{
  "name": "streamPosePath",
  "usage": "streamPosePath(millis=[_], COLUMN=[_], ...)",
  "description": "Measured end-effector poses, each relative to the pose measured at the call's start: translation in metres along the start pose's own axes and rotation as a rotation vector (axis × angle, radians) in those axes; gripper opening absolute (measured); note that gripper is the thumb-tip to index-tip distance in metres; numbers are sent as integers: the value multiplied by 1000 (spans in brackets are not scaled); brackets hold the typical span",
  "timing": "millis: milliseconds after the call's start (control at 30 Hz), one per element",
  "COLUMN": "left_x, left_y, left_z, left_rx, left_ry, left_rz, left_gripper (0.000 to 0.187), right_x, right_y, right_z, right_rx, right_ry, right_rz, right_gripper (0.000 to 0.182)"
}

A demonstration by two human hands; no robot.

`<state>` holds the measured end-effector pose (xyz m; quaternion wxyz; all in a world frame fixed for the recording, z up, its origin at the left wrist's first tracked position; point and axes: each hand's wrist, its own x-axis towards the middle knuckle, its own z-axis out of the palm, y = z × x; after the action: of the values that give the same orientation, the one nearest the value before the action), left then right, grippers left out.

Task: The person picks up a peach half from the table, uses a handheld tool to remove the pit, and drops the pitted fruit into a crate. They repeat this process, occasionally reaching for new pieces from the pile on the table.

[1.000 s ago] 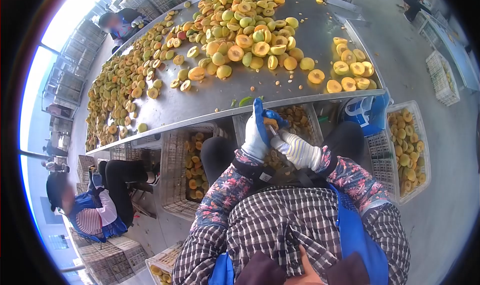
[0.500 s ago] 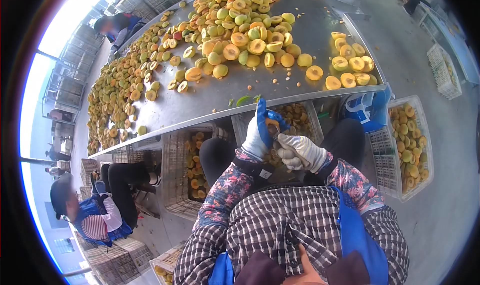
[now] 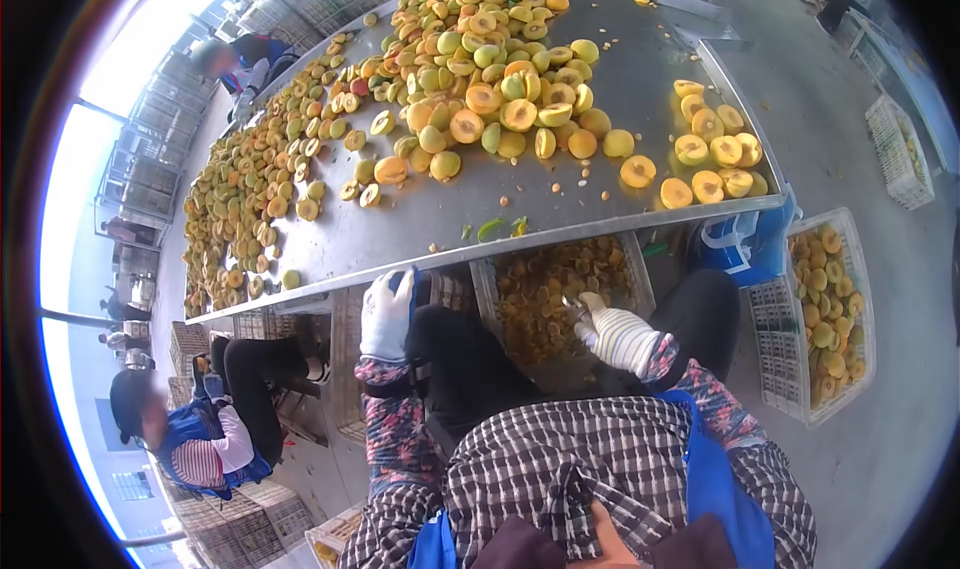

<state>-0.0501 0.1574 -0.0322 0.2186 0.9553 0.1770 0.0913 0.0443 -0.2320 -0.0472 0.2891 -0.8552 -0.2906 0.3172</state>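
Note:
My left hand [image 3: 387,317], in a white glove with blue on the palm side, is just below the table's front edge, above a crate. Its fingers look apart, and nothing shows in them; the palm is hidden. Over the crate of fruit pieces [image 3: 545,294] between my knees, my right hand [image 3: 622,339] in a striped glove is closed on a small metal tool [image 3: 572,303]. Halved yellow-orange fruits [image 3: 518,115] are heaped on the metal table [image 3: 350,231], with a smaller group of halves [image 3: 707,185] at its right corner.
At the right stand a crate of fruit halves [image 3: 822,319] and a blue container [image 3: 742,241]. A seated person [image 3: 205,434] works at the left; another person [image 3: 245,61] leans at the table's far left. The table's raised rim runs in front of me.
My hands have moved apart. The left has gone left to the table's edge, and the right has moved slightly right and down. The fruit piece between them no longer shows.

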Motion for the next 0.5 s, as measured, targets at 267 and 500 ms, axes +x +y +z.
streamPosePath(millis=[267,500], left_x=[120,211], left_y=[158,205], left_z=[21,146], left_rx=[-357,-27], left_ry=[-228,-107], left_rz=[-99,99], left_gripper=[33,49], right_x=[22,17], right_y=[18,28], right_z=[3,7], right_rx=[18,165], right_ry=[-14,99], right_rz=[35,-144], right_gripper=[52,48])
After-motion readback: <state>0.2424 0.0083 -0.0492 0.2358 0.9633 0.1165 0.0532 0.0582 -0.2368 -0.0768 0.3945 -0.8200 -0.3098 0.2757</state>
